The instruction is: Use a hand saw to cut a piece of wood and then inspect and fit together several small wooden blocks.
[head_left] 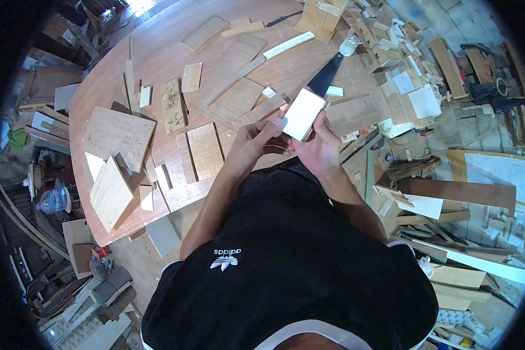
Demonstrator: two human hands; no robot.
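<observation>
Seemingly mid-work, my left hand (263, 136) and right hand (322, 143) are grasping a white-faced block (304, 112); wooden boards (120, 138) toward nine o'clock are lying loose.

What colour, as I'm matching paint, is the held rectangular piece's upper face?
White; the held piece shows best in the head view.

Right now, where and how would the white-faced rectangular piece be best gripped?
Probably by its two long edges, coming from the near end. The white-faced piece has a broad flat face and straight sides, and its near end points toward the person. The right hand has its thumb at the right edge; the left hand is at the near-left corner.
</observation>
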